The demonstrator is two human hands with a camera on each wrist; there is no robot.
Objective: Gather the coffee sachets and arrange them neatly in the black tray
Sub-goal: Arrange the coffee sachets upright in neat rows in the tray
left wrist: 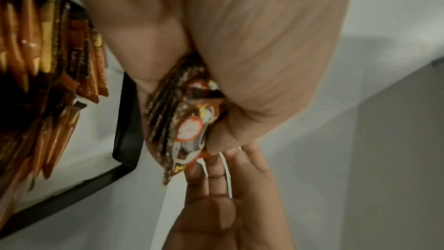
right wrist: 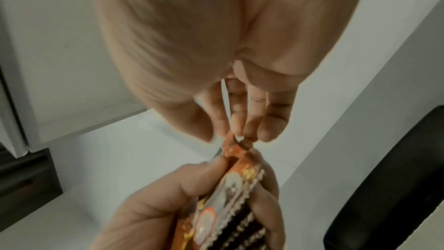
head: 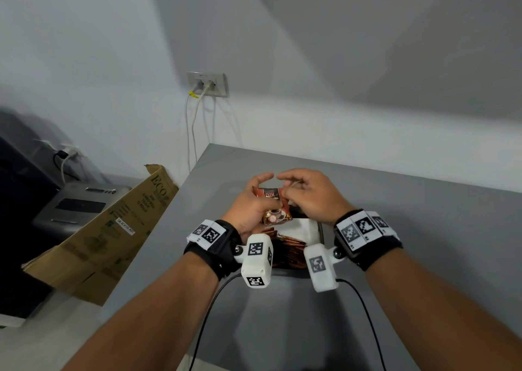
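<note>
My left hand point(head: 248, 207) grips a stack of brown foil coffee sachets point(head: 272, 201); my right hand point(head: 308, 192) pinches, seemingly, its corner. I should square edges before lowering into the black rectangular tray point(left wrist: 127, 121).

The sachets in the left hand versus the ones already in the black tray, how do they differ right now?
The held sachets are a tight stack gripped by the left hand above the black tray, with the right hand pinching one corner; the tray sachets lie untouched inside. The held sachets' front faces the head camera, while the tray sachets overlap unevenly. Both show brown-orange wrappers.
</note>
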